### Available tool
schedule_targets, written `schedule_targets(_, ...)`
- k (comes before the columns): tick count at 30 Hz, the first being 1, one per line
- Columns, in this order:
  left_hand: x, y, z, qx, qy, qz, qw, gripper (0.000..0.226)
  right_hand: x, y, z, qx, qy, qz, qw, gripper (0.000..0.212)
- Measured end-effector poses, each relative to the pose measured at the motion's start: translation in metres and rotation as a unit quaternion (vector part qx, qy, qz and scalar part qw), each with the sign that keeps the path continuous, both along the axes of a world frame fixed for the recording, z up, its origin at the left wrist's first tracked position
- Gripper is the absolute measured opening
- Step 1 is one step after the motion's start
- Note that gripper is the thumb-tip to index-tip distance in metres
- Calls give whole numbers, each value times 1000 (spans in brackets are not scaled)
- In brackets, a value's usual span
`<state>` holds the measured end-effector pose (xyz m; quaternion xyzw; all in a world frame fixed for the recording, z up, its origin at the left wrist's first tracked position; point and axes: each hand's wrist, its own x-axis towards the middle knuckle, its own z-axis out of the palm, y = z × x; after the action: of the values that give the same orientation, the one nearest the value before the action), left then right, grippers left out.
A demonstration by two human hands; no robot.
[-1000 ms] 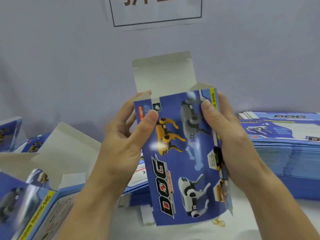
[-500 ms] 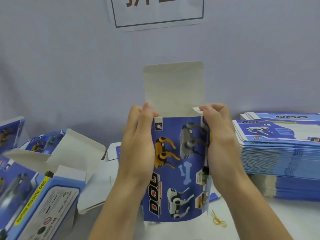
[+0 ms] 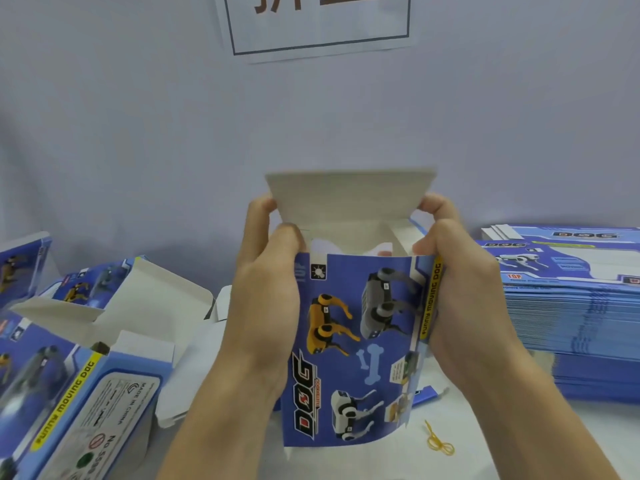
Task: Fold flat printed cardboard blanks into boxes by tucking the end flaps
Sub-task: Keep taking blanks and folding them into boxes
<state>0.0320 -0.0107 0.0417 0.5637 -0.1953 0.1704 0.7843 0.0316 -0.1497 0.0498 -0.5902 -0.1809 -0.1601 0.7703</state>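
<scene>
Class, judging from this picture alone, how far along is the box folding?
Done: several folded boxes lie at left. In hand: left hand and right hand hold an opened-up box, its top flap untucked. Left: a tall stack of flat blanks at right.

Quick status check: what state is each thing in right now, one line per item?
Box in hand: squared up, held upright, top end open.
Top flap: bent forward over the opening, not tucked.
Left hand: grips the box's left side.
Right hand: grips the box's right side.
Stack of blanks: flat, unfolded.
Box at left: lying down, end flap open.
Rubber band: loose on the table.
</scene>
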Motion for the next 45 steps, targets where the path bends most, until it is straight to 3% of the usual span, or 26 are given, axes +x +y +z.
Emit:
schedule_targets(4,1,4,-5,-39,-43,14,998,19,7,-16,2,-18,-19,52,998,34)
schedule_targets(8,-3,7,-5,-65,-30,-26,997,45,4,-1,15,-10,33,67,997,50)
schedule_targets(10,-1,5,-5,-31,-40,-21,999,32,4,-2,13,-40,-17,31,999,40)
schedule_targets(12,1,3,-6,5,-51,-10,999,22,6,-1,7,-9,-9,13,1000,12)
schedule_targets(14,3,3,-6,21,-59,-2,998,17,0,-2,-7,14,-15,35,999,7)
schedule_targets(21,6,5,-10,37,-81,16,996,10,4,-5,-16,41,-41,31,998,14)
schedule_targets(35,7,24,-14,-10,-51,-59,997,17,4,-22,-22,51,-23,150,987,13)
schedule_targets(39,8,33,-18,2,-61,-110,992,6,4,-25,-23,44,-18,167,985,16)
schedule_targets(45,8,32,-19,21,-80,-138,987,29,5,-30,-27,51,-14,178,983,15)
